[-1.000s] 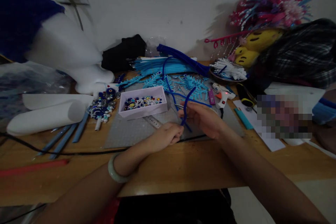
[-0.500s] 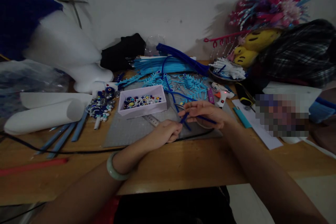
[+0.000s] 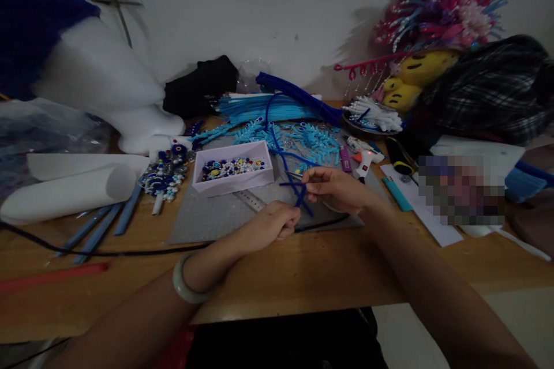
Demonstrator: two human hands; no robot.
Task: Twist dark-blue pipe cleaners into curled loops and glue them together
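Observation:
My left hand point(image 3: 277, 222) is closed in a loose fist, with a dark blue pipe cleaner point(image 3: 300, 198) rising from its thumb side. Across from it, my right hand point(image 3: 335, 189) pinches the upper part of that blue stem between thumb and fingertips. A short blue length juts out leftward from the pinch. Slim metal tips point(image 3: 295, 174) poke out by the right index finger; whether they belong to scissors or tweezers I cannot tell. Under both hands lies a grey cutting mat point(image 3: 199, 216). A metal ruler point(image 3: 250, 200) rests on it beside my left hand.
A white box of beads point(image 3: 234, 178) stands left of the hands. Behind are light blue beaded branches point(image 3: 318, 141) and bundled blue pipe cleaners point(image 3: 298, 96). To the right lie a glue gun point(image 3: 365, 159) and a teal case point(image 3: 397, 194). A white foam head point(image 3: 108, 69) stands left.
The blue length that trailed right beneath my right hand now points left from its fingertips. My right fingers have closed in on the stem. My left hand has barely moved.

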